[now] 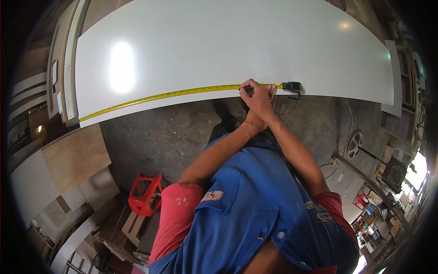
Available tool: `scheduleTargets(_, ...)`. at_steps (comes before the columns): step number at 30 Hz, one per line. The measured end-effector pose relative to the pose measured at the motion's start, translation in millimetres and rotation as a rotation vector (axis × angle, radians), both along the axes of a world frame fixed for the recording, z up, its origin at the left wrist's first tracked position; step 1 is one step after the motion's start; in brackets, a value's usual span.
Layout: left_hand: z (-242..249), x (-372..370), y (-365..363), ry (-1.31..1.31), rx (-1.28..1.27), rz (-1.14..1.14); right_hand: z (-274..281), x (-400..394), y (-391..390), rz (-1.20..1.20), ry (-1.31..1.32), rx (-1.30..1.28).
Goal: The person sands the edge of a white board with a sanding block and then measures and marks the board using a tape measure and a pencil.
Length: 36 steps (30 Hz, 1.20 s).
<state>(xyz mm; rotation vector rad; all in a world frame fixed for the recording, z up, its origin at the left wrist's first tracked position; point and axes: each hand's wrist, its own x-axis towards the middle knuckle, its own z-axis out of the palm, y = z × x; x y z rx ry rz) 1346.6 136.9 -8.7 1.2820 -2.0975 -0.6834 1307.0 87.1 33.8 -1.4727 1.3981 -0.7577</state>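
Note:
A yellow tape measure blade (173,94) runs along the near edge of a large white panel (228,45), from its left corner to the black tape measure case (292,86). My right hand (258,98) is closed on a short dark pen (249,90), its tip close to the blade. Crossed beneath my right wrist, my left hand (272,91) is largely hidden; its fingers show at the blade by the panel edge, pinching it just left of the case. A dark strap (294,96) hangs from the case.
A red plastic stool (143,194) stands on the concrete floor (159,137) at lower left. Wood boards (75,157) lie left of it. More panels lean at the far left. A round metal wheel (354,145) and a cable (350,121) are at right.

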Motion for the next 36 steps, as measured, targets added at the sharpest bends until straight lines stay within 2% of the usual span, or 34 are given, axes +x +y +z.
scheduleTargets(4,-0.3,-0.7,1.1,-0.051,-0.009,0.001,0.3,-1.5,0.1,0.022,0.033,-0.048)
scheduleTargets(8,-3.3,0.3,1.4,0.012,0.015,-0.023,0.5,-1.6,-0.4,0.039,0.049,-0.099)
scheduleTargets(36,-4.5,-2.5,2.1,-0.113,0.003,-0.021,-2.1,-2.2,-0.5,0.06,0.134,-0.119)
